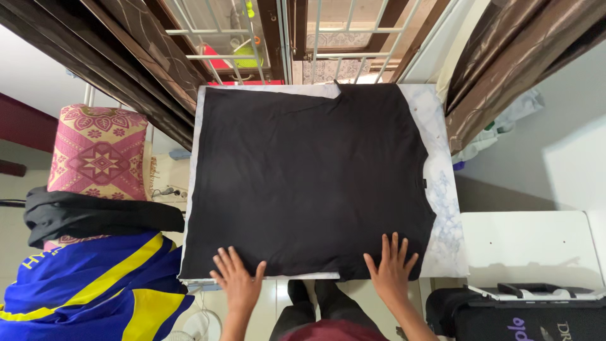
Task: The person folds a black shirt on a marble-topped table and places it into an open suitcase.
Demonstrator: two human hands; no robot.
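A black T-shirt (309,180) is being pressed flat on a marble-patterned table (442,233), its near hem being held down by the left hand (238,281) and right hand (391,265), both with fingers spread apart, palms down.

Both hands, left hand (238,278) and right hand (391,265), press flat with spread fingers on the near edge of a black cloth garment (309,180) spread over the marbled white tabletop (445,221).
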